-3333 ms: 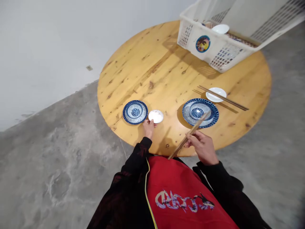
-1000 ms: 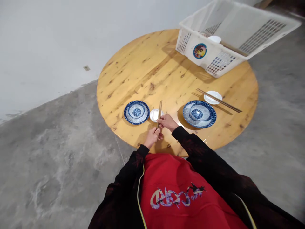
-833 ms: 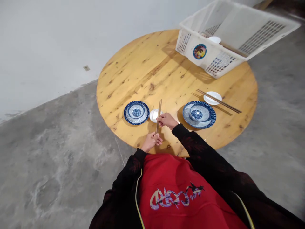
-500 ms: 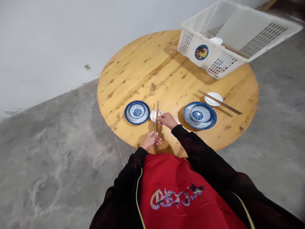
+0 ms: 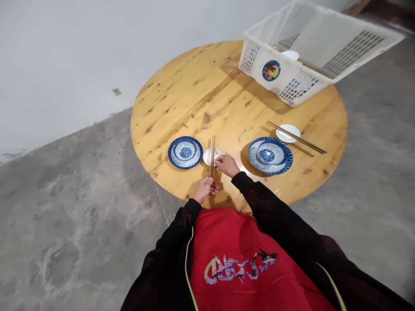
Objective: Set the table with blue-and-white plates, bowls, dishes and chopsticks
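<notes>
At the near edge of the round, yellow varnished wooden table [image 5: 181, 99], the left hand [image 5: 205, 188] has thumb and fingers clamped on the near ends of a pair of slim brown wooden chopsticks [image 5: 212, 157]. Their far ends extend over a small, round white dish [image 5: 207, 157]; contact with its rim could not be confirmed. The right hand [image 5: 228, 166] is positioned with its fingertips just beside the sticks; whether they pinch or merely touch them, I cannot tell. The dish lies just beside a blue-and-white patterned round plate [image 5: 184, 166] bearing a matching bowl [image 5: 186, 151].

Assessment: the step in hand appears to be aligning the pair across the dish. The next move likely calls for settling both sticks parallel on the rim, then releasing gently, lest they roll.
</notes>
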Demonstrator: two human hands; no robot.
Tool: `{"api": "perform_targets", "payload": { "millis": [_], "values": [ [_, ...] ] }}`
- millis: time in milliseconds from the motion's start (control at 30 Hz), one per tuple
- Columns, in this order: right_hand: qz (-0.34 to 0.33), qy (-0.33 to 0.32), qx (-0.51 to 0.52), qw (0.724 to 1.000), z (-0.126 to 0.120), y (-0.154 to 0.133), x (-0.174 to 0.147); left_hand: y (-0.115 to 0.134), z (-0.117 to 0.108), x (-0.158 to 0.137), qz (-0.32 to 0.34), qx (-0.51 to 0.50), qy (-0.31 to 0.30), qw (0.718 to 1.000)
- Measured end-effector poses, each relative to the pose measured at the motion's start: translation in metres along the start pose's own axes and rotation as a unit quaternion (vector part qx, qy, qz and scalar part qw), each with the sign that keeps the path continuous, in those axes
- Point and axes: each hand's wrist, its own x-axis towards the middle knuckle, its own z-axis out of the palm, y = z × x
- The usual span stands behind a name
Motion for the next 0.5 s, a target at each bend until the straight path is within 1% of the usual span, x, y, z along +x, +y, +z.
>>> {"api": "perform_targets", "payload": {
  "millis": [233, 500],
  "values": [
    [0.001, -0.009, -0.025, 1.0, -0.0037, -0.0068, -0.0043, 0.0036, 0.0046, -0.0001, 0.014, 0.036, 0.009, 0.999],
    [0.008, -0.012, -0.028, 1.0, -0.0023, -0.006, -0.0032, 0.0085, 0.0083, -0.0005, 0.002, 0.066, 0.012, 0.998]
  ]
}}
